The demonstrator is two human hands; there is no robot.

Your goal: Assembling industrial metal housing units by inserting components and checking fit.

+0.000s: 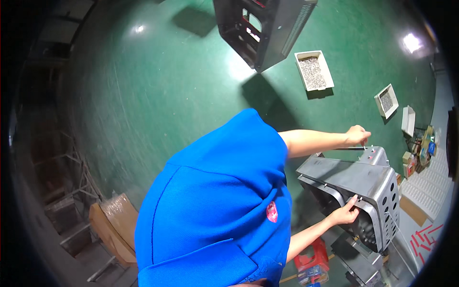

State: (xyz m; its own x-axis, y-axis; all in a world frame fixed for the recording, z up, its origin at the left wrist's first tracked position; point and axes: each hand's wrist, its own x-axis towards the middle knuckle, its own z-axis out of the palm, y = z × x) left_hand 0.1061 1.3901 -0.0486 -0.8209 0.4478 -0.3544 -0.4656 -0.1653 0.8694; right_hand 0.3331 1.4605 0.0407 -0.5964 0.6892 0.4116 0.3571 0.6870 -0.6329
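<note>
To my right is a grey sheet-metal housing (334, 174), with round holes in its end panel and small studs along its edges. My left hand (358, 136) is closed over the housing's far corner, fingertips together. Just below them shows a thin small piece, too small to name. On the near side, my right hand (345, 215) grips the front rim of the housing, thumb up beside a small dark stud. Its other fingers are partly hidden.
A dark metal housing (272, 28) hangs or stands at the top. White trays of small metal parts (314, 71) (386, 101) and another white tray (408, 120) lie on the green floor. A red tool (311, 262) is at the lower right; cardboard (112, 227) stands lower left.
</note>
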